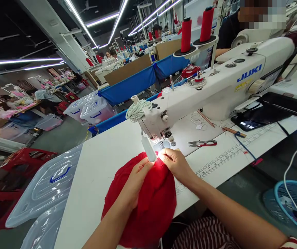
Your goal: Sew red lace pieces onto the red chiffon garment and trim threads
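Observation:
A piece of red fabric (148,204) lies bunched on the white table and hangs over its front edge. My left hand (139,173) pinches the fabric's far edge, just in front of a small white lamp (149,148). Close beside it, my right hand (173,162) grips the same edge between thumb and fingers. Both hands are in front of the needle area of a white sewing machine (208,90), with the lamp's light on the fingertips. The fabric edge between the hands is partly hidden by the lamp and the fingers.
Thread snips (202,143) and a wooden-handled tool (233,131) lie right of the machine head, with a black phone (262,117) beyond. A printed ruler (216,166) runs along the table. Clear lidded bins (47,183) stand left; a blue basket (293,186) is at right. Another person sits behind.

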Demonstrator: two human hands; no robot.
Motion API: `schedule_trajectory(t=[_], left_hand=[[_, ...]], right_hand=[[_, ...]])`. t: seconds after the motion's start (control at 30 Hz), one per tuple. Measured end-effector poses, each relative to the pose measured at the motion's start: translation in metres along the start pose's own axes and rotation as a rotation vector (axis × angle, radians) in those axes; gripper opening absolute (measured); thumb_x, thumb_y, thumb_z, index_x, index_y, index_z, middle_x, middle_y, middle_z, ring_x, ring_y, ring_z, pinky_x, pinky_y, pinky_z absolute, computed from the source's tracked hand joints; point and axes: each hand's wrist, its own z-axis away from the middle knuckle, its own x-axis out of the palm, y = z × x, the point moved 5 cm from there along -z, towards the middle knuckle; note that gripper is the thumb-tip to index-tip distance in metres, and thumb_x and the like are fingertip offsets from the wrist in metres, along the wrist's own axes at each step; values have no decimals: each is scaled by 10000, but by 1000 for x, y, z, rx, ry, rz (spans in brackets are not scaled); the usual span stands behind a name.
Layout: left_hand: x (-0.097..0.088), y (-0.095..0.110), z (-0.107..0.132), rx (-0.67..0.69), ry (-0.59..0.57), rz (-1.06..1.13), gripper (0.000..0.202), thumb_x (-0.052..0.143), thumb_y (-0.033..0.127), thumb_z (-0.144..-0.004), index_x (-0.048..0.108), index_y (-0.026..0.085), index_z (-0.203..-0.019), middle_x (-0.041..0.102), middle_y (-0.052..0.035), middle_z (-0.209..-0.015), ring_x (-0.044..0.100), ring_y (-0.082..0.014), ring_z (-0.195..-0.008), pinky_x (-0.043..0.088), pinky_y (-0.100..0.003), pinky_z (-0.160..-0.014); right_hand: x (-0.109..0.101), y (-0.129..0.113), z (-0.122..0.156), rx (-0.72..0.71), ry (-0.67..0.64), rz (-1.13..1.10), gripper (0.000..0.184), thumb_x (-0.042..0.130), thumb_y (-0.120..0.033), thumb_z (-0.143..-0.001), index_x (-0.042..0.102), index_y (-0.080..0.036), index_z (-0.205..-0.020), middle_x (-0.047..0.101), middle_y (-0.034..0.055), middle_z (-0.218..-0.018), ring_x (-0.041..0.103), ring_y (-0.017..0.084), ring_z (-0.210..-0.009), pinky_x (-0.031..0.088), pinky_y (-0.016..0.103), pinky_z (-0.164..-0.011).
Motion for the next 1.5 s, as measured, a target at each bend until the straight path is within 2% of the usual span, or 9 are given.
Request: schedule_trajectory(t=[0.17,0.4,0.57,0.77,0.9,1.0,1.1,1.3,1.5], left_hand=[[2,-6,-6,40,14,7,318,795,322,-656,689,168,-913,642,29,-614,588,-121,-571,455,-209,-574],[0,-12,-3,41,45,30,294,792,332,-675,673,167,-888,645,31,-654,570,-93,-578,441,-185,-568],[-1,-13,-1,49,60,42,277,789,359,-682,628,172,-808,605,50,-622,548,-86,-567,427,-186,-567],[-3,-15,0,11,68,104,286,795,363,-677,581,180,-730,577,65,-597,514,-65,-534,406,-179,-562],[-1,-14,1,1,78,53,282,787,381,-680,604,168,-704,609,45,-593,547,-83,-555,424,-187,-578],[-1,-12,1,25,131,45,282,794,388,-658,626,166,-704,641,32,-598,588,-116,-591,459,-219,-618],[-2,-12,0,50,163,84,278,791,388,-659,626,174,-722,658,33,-618,607,-128,-610,479,-239,-650],[-6,-14,1,48,162,102,209,767,294,-710,601,168,-711,606,59,-585,544,-86,-536,483,-229,-660],[-7,-15,1,39,173,121,227,751,308,-729,583,166,-674,646,38,-642,593,-110,-602,492,-235,-678]], right_hand=[[0,0,-3,-40,10,78,216,454,-233,-854,550,-196,-665,537,-47,-596,443,110,-565,391,231,-655],[-4,3,-3,-58,53,68,197,402,-235,-875,579,-194,-797,609,1,-714,526,153,-670,415,288,-706],[-8,8,5,34,57,16,186,446,-220,-817,534,-197,-979,572,14,-842,507,153,-696,438,300,-663],[-7,8,20,-50,109,72,118,599,-247,-745,504,-205,-802,499,44,-950,482,138,-693,459,292,-606],[0,12,21,-31,57,64,62,542,-180,-803,515,-205,-753,508,37,-912,500,138,-689,462,290,-605],[2,11,20,-34,13,34,51,512,-149,-808,523,-198,-812,512,45,-940,518,142,-713,467,293,-625],[2,10,19,-13,-31,-1,179,467,-95,-782,528,-189,-922,521,42,-936,532,147,-751,464,287,-649],[2,11,19,39,-47,-29,140,468,-133,-802,523,-191,-916,537,19,-860,519,144,-727,436,258,-615],[3,13,18,50,-57,-69,258,400,-55,-759,500,-192,-954,554,21,-868,518,146,-729,446,268,-658]])
